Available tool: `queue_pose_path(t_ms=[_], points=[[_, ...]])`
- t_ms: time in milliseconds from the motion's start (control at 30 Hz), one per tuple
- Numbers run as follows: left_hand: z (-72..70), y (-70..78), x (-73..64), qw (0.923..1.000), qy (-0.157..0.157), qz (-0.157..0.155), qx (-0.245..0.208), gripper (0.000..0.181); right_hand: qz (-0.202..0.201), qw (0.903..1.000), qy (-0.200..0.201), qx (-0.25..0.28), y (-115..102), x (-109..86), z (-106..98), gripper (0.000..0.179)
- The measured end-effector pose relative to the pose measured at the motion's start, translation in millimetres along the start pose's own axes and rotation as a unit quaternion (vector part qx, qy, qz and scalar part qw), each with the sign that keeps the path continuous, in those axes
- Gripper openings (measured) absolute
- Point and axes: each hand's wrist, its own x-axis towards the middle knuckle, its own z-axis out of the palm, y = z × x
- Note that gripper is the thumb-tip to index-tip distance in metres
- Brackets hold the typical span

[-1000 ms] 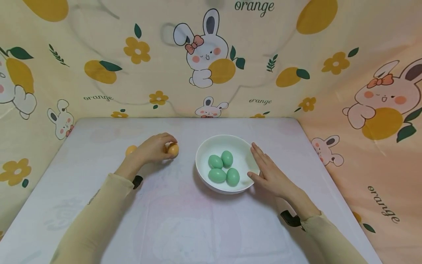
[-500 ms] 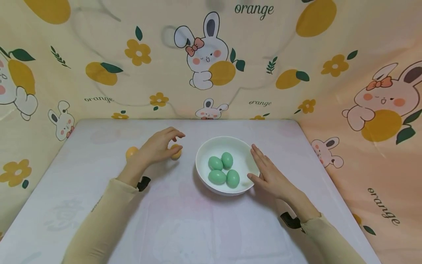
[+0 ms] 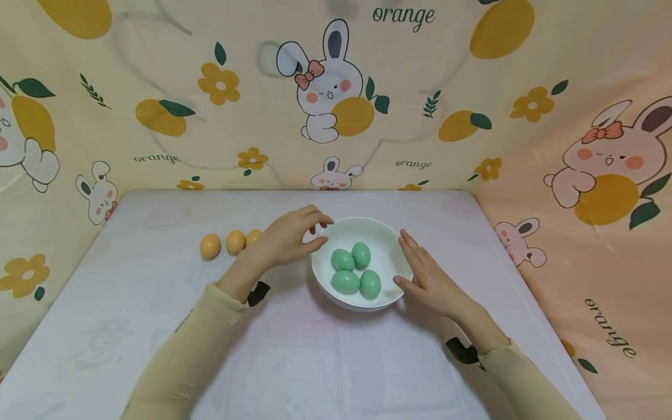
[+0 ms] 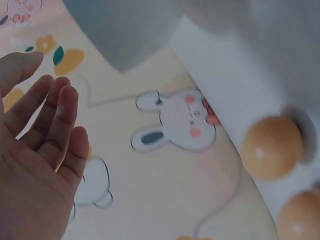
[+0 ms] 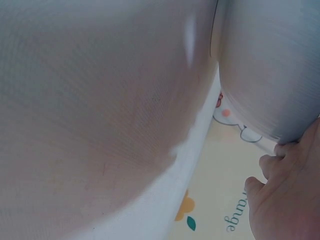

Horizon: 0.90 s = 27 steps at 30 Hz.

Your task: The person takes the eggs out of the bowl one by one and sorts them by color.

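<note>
A white bowl (image 3: 385, 256) stands on the table with several green eggs (image 3: 345, 281) inside. My left hand (image 3: 287, 240) is at the bowl's left rim, its fingers loosely bent and apart. The left wrist view shows nothing held in that left hand (image 4: 47, 135); whether it touches the rim I cannot tell. My right hand (image 3: 433, 280) lies along the bowl's right side with straight fingers, the thumb near the rim. Orange eggs (image 3: 210, 247) sit in a row left of the bowl, one partly covered by my left hand. Two orange eggs (image 4: 272, 148) also appear in the left wrist view.
A pale cloth covers the table (image 3: 325, 367). Behind it and along its sides hangs a cream curtain (image 3: 399, 58) printed with rabbits, oranges and flowers. Each wrist carries a dark strap (image 3: 462, 350).
My left hand has let go of an orange egg and moved right to the bowl's left rim. More of the orange eggs now show. My right hand has stayed at the bowl.
</note>
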Motion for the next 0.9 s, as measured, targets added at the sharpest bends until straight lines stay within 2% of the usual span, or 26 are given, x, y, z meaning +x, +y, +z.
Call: queue_pose_path(t_ms=[200, 467, 700, 900], points=[[16.0, 13.3, 18.8, 0.9991, -0.038, 0.021, 0.004, 0.032, -0.006, 1.0000, 0.004, 0.000, 0, 0.1, -1, 0.086], [41.4, 21.2, 41.4, 0.9940, -0.109, -0.002, 0.007, 0.035, -0.013, 0.9999, 0.010, 0.002, 0, 1.0, -1, 0.085], [60.4, 22.0, 54.4, 0.9884, -0.133, 0.020, 0.070, 0.035, -0.003, 1.0000, -0.003, 0.007, 0, 0.5, -2, 0.087], [72.1, 18.3, 59.7, 0.9826, -0.154, 0.014, 0.103, 0.036, -0.001, 0.9999, -0.006, 0.010, 1, -0.6, -1, 0.087]])
